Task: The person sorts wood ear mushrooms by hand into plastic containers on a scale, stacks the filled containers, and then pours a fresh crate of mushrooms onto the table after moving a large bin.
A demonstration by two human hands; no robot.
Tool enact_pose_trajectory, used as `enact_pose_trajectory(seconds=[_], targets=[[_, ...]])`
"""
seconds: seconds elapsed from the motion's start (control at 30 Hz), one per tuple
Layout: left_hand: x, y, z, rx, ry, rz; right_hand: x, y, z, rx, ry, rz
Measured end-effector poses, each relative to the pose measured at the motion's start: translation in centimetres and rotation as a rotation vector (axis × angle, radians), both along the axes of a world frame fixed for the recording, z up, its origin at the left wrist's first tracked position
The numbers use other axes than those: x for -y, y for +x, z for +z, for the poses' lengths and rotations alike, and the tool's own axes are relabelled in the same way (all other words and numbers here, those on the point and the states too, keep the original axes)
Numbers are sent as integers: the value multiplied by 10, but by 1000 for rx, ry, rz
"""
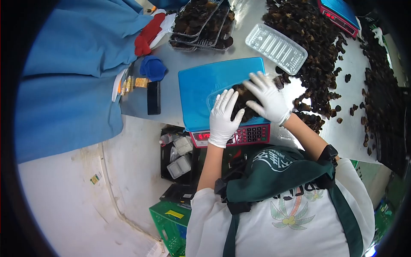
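Note:
A clear plastic tray [212, 99] with dark brown, mushroom-like pieces [242, 97] lies on the blue pan of a weighing scale [195, 85]. My left hand [224, 118], in a white glove, rests over the tray's near left part, its fingers stretched out and side by side. From the right, my right hand [269, 100], also gloved, reaches over the pieces with fingers spread and thumb apart. Both palms face down and cover part of the tray. Red digits glow on the scale's front panel [252, 134], partly behind my left wrist.
An unfilled clear tray [277, 48] lies beyond the scale. Filled trays [201, 25] are stacked at the back. Loose dark pieces [317, 55] heap along the right. A black phone [153, 98] and blue cloth-like item [153, 68] lie left, near a person's blue garment [81, 64]. Another scale [340, 17] stands far right.

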State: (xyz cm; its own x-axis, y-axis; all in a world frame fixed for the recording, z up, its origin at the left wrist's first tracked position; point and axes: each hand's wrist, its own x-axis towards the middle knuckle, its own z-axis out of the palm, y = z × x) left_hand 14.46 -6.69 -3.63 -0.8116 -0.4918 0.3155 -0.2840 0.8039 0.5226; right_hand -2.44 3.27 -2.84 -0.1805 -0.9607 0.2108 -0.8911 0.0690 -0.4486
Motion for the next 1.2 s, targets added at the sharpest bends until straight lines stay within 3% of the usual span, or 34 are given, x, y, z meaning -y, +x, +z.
enact_pose_trajectory(seconds=[0.17, 0.3, 0.4, 0.47, 0.5, 0.67, 0.7, 0.8, 0.87, 1.0, 1.07, 1.1, 1.2], targets=[[11, 6, 12, -87, 182, 61, 0, -17, -2, 156, -31, 98], [23, 24, 27, -360, 453, 128, -16, -30, 24, 343, -245, -187], [38, 50, 36, -581, 794, 342, -37, -60, 21, 470, -348, -401], [51, 70, 34, -670, 801, 418, -56, -75, 9, 557, -320, -464], [56, 79, 36, -606, 757, 505, -65, -76, 3, 728, -345, -500], [70, 106, 36, -421, 793, 621, -113, -64, -28, 783, -104, -582], [70, 107, 35, -377, 811, 613, -118, -54, -33, 1028, -92, -602], [69, 97, 27, -295, 886, 595, -125, -29, -44, 851, -24, -523], [65, 85, 25, -234, 914, 603, -132, -20, -55, 892, 95, -479], [62, 62, 14, -129, 1005, 563, -113, -3, -42, 1266, -4, -472], [64, 55, 3, -68, 1102, 501, -103, 1, -34, 1805, -112, -403], [63, 49, 1, -46, 1115, 502, -100, 2, -38, 1517, -58, -396], [61, 36, -2, -10, 1054, 514, -84, -5, -26, 1620, -65, -513]])
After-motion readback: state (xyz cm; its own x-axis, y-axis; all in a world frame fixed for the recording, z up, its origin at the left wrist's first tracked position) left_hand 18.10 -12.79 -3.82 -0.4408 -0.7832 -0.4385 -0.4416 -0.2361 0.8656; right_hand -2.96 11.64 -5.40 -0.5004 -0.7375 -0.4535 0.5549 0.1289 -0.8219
